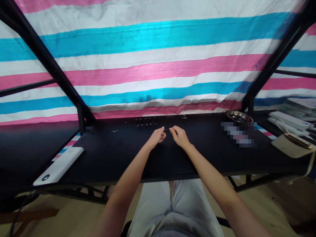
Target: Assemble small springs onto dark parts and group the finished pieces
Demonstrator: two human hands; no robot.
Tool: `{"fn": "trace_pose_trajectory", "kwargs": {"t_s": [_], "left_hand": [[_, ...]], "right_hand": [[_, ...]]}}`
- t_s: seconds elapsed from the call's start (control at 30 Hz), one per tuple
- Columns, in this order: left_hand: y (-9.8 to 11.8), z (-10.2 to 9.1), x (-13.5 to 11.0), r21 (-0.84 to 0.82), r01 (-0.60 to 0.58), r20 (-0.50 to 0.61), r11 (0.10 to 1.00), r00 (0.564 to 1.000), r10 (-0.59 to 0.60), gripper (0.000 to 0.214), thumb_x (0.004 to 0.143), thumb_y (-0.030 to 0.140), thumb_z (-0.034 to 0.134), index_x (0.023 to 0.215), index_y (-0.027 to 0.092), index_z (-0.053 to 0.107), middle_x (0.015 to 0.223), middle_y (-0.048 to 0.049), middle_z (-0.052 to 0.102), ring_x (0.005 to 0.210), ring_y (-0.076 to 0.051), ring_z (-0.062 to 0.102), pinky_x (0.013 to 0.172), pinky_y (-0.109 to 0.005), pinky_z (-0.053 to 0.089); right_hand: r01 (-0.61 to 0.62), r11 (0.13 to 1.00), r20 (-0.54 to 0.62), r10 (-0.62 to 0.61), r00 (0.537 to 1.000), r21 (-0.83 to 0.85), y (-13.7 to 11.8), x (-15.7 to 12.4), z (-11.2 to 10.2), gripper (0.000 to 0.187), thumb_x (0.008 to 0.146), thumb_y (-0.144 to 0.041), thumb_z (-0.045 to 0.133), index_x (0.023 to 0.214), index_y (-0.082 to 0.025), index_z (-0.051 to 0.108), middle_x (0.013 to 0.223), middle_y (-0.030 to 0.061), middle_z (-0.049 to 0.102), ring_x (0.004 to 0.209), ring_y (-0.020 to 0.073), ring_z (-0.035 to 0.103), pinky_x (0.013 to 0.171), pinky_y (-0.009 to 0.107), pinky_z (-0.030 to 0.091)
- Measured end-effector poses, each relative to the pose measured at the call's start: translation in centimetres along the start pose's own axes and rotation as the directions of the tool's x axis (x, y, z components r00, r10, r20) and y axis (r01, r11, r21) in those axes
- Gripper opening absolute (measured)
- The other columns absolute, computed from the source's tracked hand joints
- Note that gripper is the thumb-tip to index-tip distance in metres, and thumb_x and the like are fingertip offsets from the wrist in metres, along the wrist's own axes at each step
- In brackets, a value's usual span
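My left hand [156,137] and my right hand [179,136] meet over the middle of the black table [111,154]. Both are closed in a pinch on a small dark thin piece [167,131] that spans the gap between them. It is too small to name. Behind my hands, near the table's far edge, stands a row of several small dark pieces [146,121]. My forearms reach in from the bottom of the view.
A white power bank [59,166] lies at the table's front left corner. A metal bowl [238,116] sits at the back right beside a blurred patch. White devices [286,120] and a flat beige object [292,144] lie at the right. A striped tarp [158,65] hangs behind.
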State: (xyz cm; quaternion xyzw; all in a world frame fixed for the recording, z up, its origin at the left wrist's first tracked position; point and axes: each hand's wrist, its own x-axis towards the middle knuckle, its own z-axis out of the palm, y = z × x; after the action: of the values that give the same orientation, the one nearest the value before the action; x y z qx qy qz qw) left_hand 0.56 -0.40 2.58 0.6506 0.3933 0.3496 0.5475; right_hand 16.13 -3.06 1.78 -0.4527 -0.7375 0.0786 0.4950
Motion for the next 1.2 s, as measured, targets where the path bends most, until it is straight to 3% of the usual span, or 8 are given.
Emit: {"fn": "trace_pose_trajectory", "kwargs": {"t_s": [0.23, 0.37, 0.63, 0.97, 1.07, 1.2], "left_hand": [[0.5, -1.5, -0.4, -0.190, 0.247, 0.252, 0.950, 0.948, -0.196, 0.042, 0.085, 0.047, 0.039, 0.056, 0.019, 0.027, 0.046, 0.0046, 0.035, 0.035, -0.002, 0.021, 0.039, -0.020, 0.014], [0.4, -1.7, -0.5, -0.204, 0.267, 0.284, 0.942, 0.937, -0.204, 0.044, 0.084, 0.048, 0.041, 0.054, 0.019, 0.025, 0.042, 0.0036, 0.036, 0.034, -0.004, 0.027, 0.040, -0.020, 0.018], [0.1, -1.5, -0.3, -0.212, 0.242, 0.174, 0.947, 0.963, -0.207, 0.045, 0.083, 0.045, 0.043, 0.053, 0.020, 0.022, 0.040, 0.0034, 0.036, 0.033, -0.003, 0.026, 0.038, -0.020, 0.018], [-0.1, -1.7, 0.1, -0.238, 0.290, 0.027, 0.927, 0.956, -0.292, 0.042, 0.082, 0.043, 0.044, 0.053, 0.020, 0.023, 0.040, 0.0042, 0.034, 0.032, -0.002, 0.024, 0.036, -0.019, 0.016], [-0.4, -2.0, 0.4, -0.194, 0.269, -0.088, 0.943, 0.953, -0.290, 0.039, 0.082, 0.042, 0.045, 0.054, 0.018, 0.032, 0.044, 0.0033, 0.040, 0.032, -0.002, 0.028, 0.035, -0.018, 0.018], [-0.7, -1.8, 0.5, -0.028, 0.181, -0.241, 0.983, 0.953, -0.183, 0.035, 0.080, 0.044, 0.049, 0.062, 0.014, 0.046, 0.050, 0.0031, 0.047, 0.032, -0.003, 0.035, 0.034, -0.017, 0.020]], "right_hand": [[0.118, 0.988, 0.093, -0.109, 0.990, -0.097, -0.1, -0.1, -0.4, 0.029, 0.092, -0.033, 0.034, 0.072, -0.019, 0.049, 0.066, 0.0023, 0.050, 0.060, 0.0128, 0.046, 0.060, 0.025, 0.035], [0.133, 0.987, 0.125, -0.122, 0.985, -0.090, -0.2, -0.1, -0.6, 0.027, 0.092, -0.033, 0.035, 0.074, -0.019, 0.050, 0.069, 0.0027, 0.050, 0.061, 0.0126, 0.047, 0.061, 0.025, 0.036], [0.118, 0.993, 0.155, -0.115, 0.981, -0.014, -0.3, 0.1, -0.9, 0.022, 0.091, -0.031, 0.036, 0.082, -0.019, 0.051, 0.075, 0.0038, 0.051, 0.067, 0.0136, 0.048, 0.065, 0.025, 0.039], [0.043, 0.996, 0.195, -0.057, 0.979, 0.074, 0.5, 0.0, -0.8, 0.013, 0.087, -0.025, 0.039, 0.091, -0.019, 0.050, 0.081, 0.0042, 0.051, 0.070, 0.0143, 0.048, 0.068, 0.027, 0.040], [0.021, 0.998, 0.158, -0.030, 0.987, 0.059, 1.0, 0.0, -1.1, 0.012, 0.087, -0.025, 0.039, 0.093, -0.019, 0.048, 0.083, 0.0042, 0.050, 0.071, 0.0144, 0.048, 0.068, 0.027, 0.040], [-0.034, 0.999, 0.002, 0.034, 0.999, 0.030, 1.5, 0.2, -1.4, 0.012, 0.087, -0.026, 0.039, 0.091, -0.019, 0.048, 0.083, 0.0039, 0.049, 0.071, 0.0145, 0.048, 0.068, 0.027, 0.040]]}}
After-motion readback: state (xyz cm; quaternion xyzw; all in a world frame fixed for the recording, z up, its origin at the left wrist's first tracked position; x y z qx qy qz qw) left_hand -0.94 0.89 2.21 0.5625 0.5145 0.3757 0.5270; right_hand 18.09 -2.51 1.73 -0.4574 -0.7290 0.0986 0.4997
